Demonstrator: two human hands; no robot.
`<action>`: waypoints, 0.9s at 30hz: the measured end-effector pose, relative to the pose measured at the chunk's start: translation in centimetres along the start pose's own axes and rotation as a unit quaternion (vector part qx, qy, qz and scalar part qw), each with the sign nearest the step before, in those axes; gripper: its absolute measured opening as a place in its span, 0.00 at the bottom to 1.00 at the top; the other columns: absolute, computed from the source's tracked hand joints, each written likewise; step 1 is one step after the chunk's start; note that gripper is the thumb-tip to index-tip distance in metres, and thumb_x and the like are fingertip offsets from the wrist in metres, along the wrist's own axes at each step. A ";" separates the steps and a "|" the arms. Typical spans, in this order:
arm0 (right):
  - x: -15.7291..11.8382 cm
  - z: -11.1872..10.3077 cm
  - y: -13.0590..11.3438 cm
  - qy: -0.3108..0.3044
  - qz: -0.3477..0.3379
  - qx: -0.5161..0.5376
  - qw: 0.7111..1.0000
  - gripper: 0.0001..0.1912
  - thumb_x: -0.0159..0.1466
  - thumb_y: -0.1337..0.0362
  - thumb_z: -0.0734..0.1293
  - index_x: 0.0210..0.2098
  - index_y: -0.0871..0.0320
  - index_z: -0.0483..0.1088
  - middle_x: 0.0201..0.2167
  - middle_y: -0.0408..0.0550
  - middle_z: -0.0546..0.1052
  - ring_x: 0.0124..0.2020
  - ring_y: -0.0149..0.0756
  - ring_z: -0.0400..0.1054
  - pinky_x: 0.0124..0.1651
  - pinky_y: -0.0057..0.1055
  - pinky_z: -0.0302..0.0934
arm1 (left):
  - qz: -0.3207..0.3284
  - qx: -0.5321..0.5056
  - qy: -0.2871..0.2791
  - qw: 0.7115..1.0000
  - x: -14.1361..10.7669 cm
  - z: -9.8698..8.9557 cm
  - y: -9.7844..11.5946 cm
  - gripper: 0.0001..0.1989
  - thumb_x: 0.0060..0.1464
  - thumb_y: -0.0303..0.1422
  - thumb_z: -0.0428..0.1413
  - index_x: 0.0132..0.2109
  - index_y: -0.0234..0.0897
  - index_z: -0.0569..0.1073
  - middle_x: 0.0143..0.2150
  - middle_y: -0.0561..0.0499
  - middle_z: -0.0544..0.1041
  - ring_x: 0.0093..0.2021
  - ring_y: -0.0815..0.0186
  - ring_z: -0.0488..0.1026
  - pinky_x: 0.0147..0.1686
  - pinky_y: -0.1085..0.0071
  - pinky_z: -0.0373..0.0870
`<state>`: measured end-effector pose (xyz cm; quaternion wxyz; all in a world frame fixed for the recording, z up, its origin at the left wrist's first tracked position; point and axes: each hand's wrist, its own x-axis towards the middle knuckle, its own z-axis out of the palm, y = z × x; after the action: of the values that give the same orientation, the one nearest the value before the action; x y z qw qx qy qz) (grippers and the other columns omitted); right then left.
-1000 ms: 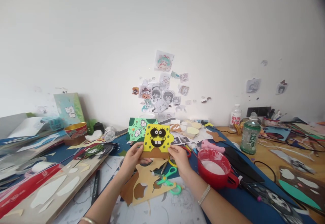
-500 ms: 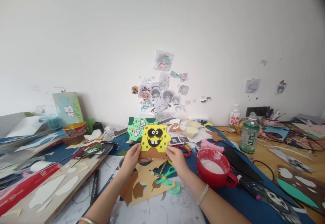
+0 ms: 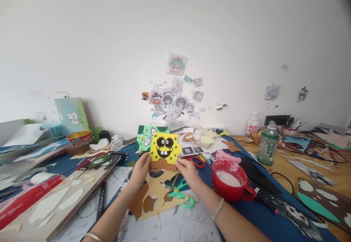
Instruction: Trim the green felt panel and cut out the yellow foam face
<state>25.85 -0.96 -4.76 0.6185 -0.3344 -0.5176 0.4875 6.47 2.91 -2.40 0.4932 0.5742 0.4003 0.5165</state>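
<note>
A yellow paper cutout of a cartoon sponge face point(image 3: 165, 148), with green spots, black-ringed eyes and a brown lower strip, is held up in front of me. My left hand point(image 3: 142, 167) pinches its lower left edge, and my right hand point(image 3: 187, 168) grips the lower right edge. Below the hands lies a tan sheet with cut-out holes point(image 3: 153, 192). Green-handled scissors point(image 3: 181, 193) rest on that sheet's right side. Red-handled scissors point(image 3: 197, 162) lie just beyond my right hand. Behind the cutout stands a green card with white rabbit figures point(image 3: 145, 139).
To the right sits a red cup point(image 3: 230, 179) with whitish contents. A green-capped bottle point(image 3: 268, 145) stands beyond it. On the left are a board with white paper pieces point(image 3: 68, 194), a black marker point(image 3: 101, 200) and a bowl point(image 3: 79, 137). Small drawings point(image 3: 177, 64) cover the wall.
The cutout has shifted slightly left and up and tilted a little clockwise, still between both hands. The whole view has moved slightly too.
</note>
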 end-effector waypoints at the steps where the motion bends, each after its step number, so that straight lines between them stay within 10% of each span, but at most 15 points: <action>1: -0.1 0.0 -0.1 -0.003 0.011 0.017 1.000 0.20 0.52 0.54 0.68 0.42 0.56 0.75 0.34 0.46 0.78 0.32 0.35 0.70 0.33 0.29 0.63 | 0.002 -0.007 -0.003 1.000 0.0 0.1 0.1 0.10 0.55 0.35 0.51 0.45 0.40 0.63 0.38 0.50 0.77 0.24 0.65 0.77 0.25 0.69 0.76; 12: -1.0 0.7 -1.9 -0.036 0.071 0.131 0.988 0.22 0.50 0.53 0.71 0.41 0.58 0.73 0.36 0.49 0.77 0.27 0.30 0.72 0.27 0.23 0.64 | 0.019 -0.061 -0.034 0.997 -0.8 0.7 1.1 0.18 0.50 0.42 0.55 0.45 0.39 0.63 0.37 0.52 0.76 0.26 0.66 0.77 0.28 0.67 0.76; 27: 0.9 -0.5 0.7 0.083 -0.027 -0.041 0.995 0.20 0.51 0.50 0.68 0.34 0.60 0.71 0.23 0.42 0.74 0.15 0.28 0.65 0.21 0.27 0.59 | 0.012 0.012 -0.041 0.999 -0.9 0.6 1.5 0.18 0.49 0.42 0.55 0.45 0.38 0.64 0.26 0.55 0.76 0.26 0.62 0.78 0.26 0.69 0.75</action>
<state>26.17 0.14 -5.27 0.6583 -0.3846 -0.4930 0.4192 6.89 1.63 -1.07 0.4959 0.6054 0.3788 0.4941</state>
